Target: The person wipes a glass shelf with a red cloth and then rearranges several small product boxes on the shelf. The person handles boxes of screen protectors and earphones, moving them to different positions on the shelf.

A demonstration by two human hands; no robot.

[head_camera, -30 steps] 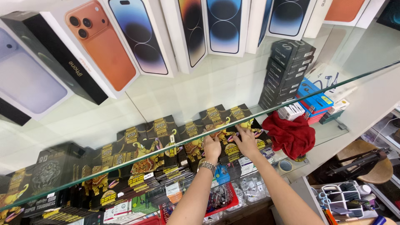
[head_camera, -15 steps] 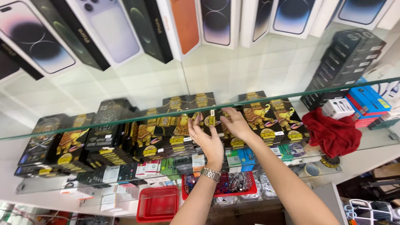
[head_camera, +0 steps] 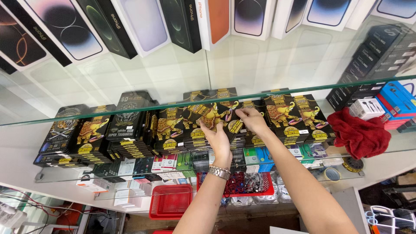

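Under a glass shelf (head_camera: 303, 89), rows of flat black packets with golden elephant art (head_camera: 294, 117) stand on a lower glass shelf. My left hand (head_camera: 219, 141), with a metal wristwatch on its wrist, grips the lower edge of one black-and-gold packet (head_camera: 214, 115) that is tilted up out of the middle stacks. My right hand (head_camera: 253, 121) pinches the same packet's upper right corner. More black packets (head_camera: 125, 128) fill the row to the left.
Phone boxes (head_camera: 143, 24) lean in a row on the top shelf. A red cloth (head_camera: 359, 134), a white box (head_camera: 366, 108) and blue boxes (head_camera: 398, 97) lie at the right. Below hang small accessory packs, a red basket (head_camera: 171, 201) and tape rolls (head_camera: 331, 173).
The view has swung left along the shelf. Both hands have moved from the packets near the red cloth to the middle stacks and now hold one tilted packet.
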